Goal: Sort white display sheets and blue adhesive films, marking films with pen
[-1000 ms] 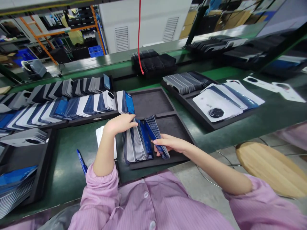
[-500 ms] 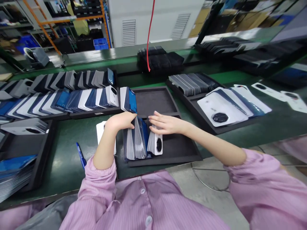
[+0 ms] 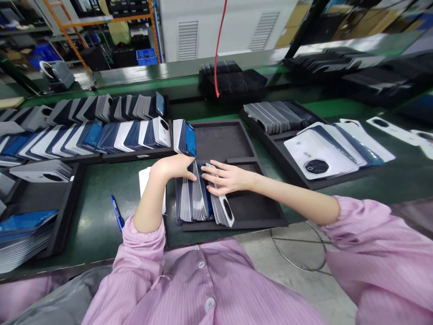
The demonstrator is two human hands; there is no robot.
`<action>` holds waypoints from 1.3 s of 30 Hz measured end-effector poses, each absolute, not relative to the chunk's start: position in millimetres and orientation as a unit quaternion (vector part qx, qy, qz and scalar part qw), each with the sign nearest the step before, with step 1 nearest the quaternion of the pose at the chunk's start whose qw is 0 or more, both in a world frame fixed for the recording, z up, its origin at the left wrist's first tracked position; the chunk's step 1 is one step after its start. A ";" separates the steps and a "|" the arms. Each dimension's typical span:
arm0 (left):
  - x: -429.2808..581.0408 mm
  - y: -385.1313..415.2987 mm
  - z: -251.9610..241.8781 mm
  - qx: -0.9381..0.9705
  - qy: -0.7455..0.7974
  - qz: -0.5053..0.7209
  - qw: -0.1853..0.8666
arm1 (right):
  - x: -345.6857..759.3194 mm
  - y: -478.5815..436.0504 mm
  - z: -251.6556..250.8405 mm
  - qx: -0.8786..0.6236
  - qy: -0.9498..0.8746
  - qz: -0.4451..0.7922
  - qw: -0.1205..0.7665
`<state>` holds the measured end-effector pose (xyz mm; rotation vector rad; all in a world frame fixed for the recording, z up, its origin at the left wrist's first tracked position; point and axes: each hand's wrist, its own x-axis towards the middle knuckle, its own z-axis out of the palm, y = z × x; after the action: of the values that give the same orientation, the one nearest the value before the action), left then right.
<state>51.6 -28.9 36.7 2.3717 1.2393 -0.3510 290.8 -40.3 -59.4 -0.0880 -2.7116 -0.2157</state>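
Note:
A row of phone back covers (image 3: 194, 198), grey-white and dark blue by turns, stands on edge in the left part of a black tray (image 3: 253, 210). My left hand (image 3: 174, 168) is at the row's far left, its thumb apart from the fingers and touching the top edges. Spread fingers of my right hand (image 3: 226, 177) rest across the right end of the row, on a leaning bundle of white back covers (image 3: 223, 211) with an oval dark camera area; its thumb is hidden. Under my left forearm lies a white back cover (image 3: 144, 180), partly hidden.
Behind is a black tray (image 3: 219, 140) with covers (image 3: 184, 137) at its left. Long rows of covers (image 3: 128, 135) fill trays at the left; large white covers (image 3: 311, 155) lie at the right. A blue pen (image 3: 117, 213) lies on the green table; a red strip (image 3: 218, 58) hangs above.
My right hand has moved slightly left, onto the row. Below it, the white covers at the row's right end have tilted and fanned out. My left hand stays by the row.

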 end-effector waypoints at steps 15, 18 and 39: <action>51.5 -29.2 35.2 0.856 0.448 -0.119 0.230 | 273.4 -81.1 -68.7 -0.362 -0.918 -0.153 0.054; 42.2 -30.6 41.3 0.850 0.458 -0.107 0.239 | 268.2 -82.4 -69.6 -0.373 -0.915 -0.147 0.045; 24.8 -72.5 -33.4 0.486 0.858 -0.040 0.163 | 279.9 -73.9 -31.7 -0.447 -0.884 0.002 0.138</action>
<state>24.8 -72.5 -33.4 1.3868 2.4466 -0.1146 279.9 -73.9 -31.7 -1.2934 -2.5561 0.0055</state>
